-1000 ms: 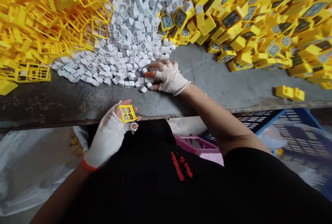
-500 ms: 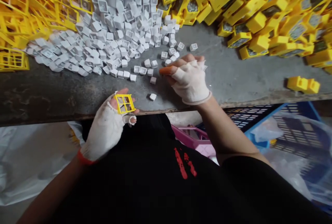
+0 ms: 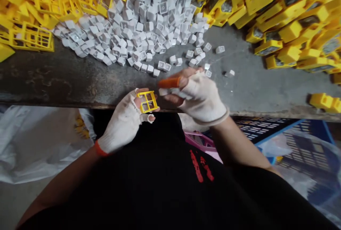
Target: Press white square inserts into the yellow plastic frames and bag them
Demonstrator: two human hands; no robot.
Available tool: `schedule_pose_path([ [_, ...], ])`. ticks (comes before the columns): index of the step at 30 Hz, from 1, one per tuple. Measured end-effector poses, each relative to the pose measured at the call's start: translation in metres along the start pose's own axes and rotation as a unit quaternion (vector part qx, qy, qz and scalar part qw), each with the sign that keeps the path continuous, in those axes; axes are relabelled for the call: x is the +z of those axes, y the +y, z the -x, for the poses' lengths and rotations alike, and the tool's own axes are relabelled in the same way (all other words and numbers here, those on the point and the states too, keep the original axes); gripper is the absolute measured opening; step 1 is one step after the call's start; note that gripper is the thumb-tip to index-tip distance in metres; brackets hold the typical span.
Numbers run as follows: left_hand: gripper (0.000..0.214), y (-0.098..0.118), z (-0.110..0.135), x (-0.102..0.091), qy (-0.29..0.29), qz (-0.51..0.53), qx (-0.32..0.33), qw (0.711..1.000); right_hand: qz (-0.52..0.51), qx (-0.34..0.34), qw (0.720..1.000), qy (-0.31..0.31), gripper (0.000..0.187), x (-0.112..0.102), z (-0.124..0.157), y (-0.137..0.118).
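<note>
Of two white-gloved hands at lower centre of the frame, the left hand point(image 3: 121, 127) grips a small yellow plastic lattice frame point(image 3: 147, 102), and the right hand point(image 3: 199, 97), just beside it, pinches a blurred white square plastic cap point(image 3: 163, 92).

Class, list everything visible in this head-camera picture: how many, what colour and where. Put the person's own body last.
square pieces: many, white, heaped on the bench, a few loose
lattice frames: many, yellow, heaped upper left
blocks with dark faces: many, yellow, heaped upper right
small block: one or two, yellow, far right on the bench
bench: one, grey, across the middle
sack: one, white, below the bench, left
crate: one, blue, below the bench, right
tray: one, pink, below the bench
held frame: one, yellow, in the left hand
left hand: one, white glove, orange wristband
right hand: one, white glove, orange fingertip
shirt: one, black with red mark, lowest
</note>
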State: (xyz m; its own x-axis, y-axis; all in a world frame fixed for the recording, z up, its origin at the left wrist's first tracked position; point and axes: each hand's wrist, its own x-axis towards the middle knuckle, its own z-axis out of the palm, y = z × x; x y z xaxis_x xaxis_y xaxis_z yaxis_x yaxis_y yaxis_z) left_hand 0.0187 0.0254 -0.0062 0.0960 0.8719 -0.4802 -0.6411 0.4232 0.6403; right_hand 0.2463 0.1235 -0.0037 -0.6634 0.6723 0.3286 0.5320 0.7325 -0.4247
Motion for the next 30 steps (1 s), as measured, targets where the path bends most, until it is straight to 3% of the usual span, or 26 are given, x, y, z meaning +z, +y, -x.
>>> schedule_pose_path([
  [4,0.046,-0.003,0.003,-0.002,-0.031,0.004,-0.016,0.999,0.075,-0.019,0.995,0.064,0.025,0.017,0.019,-0.027],
  [8,0.044,-0.009,0.004,-0.006,-0.037,0.004,-0.032,0.999,0.115,-0.078,0.983,0.117,0.013,0.027,0.033,-0.031],
  [13,0.047,-0.013,0.005,-0.001,-0.021,-0.002,0.001,1.0,0.137,-0.051,0.989,0.014,0.023,0.02,0.036,-0.037],
  [17,0.051,-0.013,0.005,0.003,-0.002,-0.01,0.041,0.999,0.087,-0.094,0.992,0.021,0.025,0.006,0.026,-0.029],
  [19,0.052,-0.01,0.005,0.003,0.003,-0.01,0.035,0.999,0.066,-0.065,0.995,0.026,0.028,0.001,0.015,-0.01],
  [21,0.051,-0.007,0.004,0.002,0.007,-0.003,0.036,0.999,0.086,0.018,0.996,0.015,0.029,0.001,-0.002,0.016],
  [23,0.051,-0.004,0.004,0.002,0.017,0.004,0.051,0.999,0.121,0.102,0.987,-0.025,0.029,0.006,-0.019,0.041],
  [25,0.051,-0.004,0.005,0.001,0.033,-0.003,0.077,0.996,0.135,0.137,0.979,-0.071,0.025,0.013,-0.034,0.057],
  [27,0.055,-0.006,0.006,-0.001,0.058,-0.03,0.109,0.992,0.135,0.151,0.975,-0.087,0.02,0.017,-0.04,0.058],
  [30,0.061,-0.011,0.01,-0.006,0.088,-0.09,0.178,0.976,0.108,0.131,0.984,-0.062,0.026,0.013,-0.03,0.035],
])
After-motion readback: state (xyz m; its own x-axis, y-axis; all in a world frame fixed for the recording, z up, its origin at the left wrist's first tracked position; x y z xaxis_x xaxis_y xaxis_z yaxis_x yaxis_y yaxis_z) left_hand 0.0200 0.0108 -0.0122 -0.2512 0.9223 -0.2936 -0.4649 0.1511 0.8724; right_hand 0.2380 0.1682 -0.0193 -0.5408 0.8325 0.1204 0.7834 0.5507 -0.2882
